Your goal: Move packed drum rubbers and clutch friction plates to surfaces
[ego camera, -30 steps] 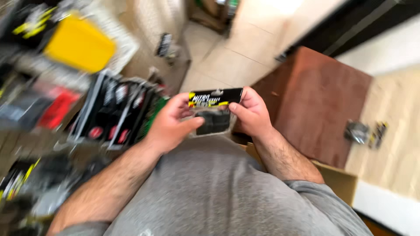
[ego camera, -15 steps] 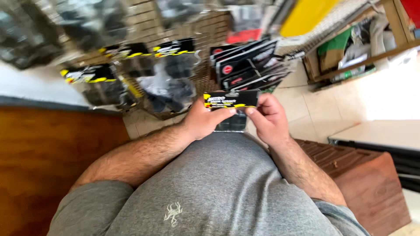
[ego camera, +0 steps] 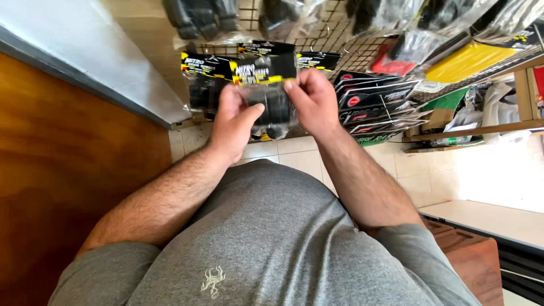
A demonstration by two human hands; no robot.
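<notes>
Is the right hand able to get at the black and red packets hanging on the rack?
Probably yes. The right hand is close beside the black and red packets, with nothing between them. But it is pinching the clear packet with the black and yellow card together with the left hand, so it must let go first.

clear black-yellow packet (ego camera: pixel 266 90), matching packs (ego camera: pixel 198 79) behind

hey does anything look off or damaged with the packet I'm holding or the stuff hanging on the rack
Nothing stands out. The clear packet with the black and yellow header card is held level between the left hand and right hand, and looks intact. Matching packets hang on the wire rack behind it, overlapping but in place.
</notes>
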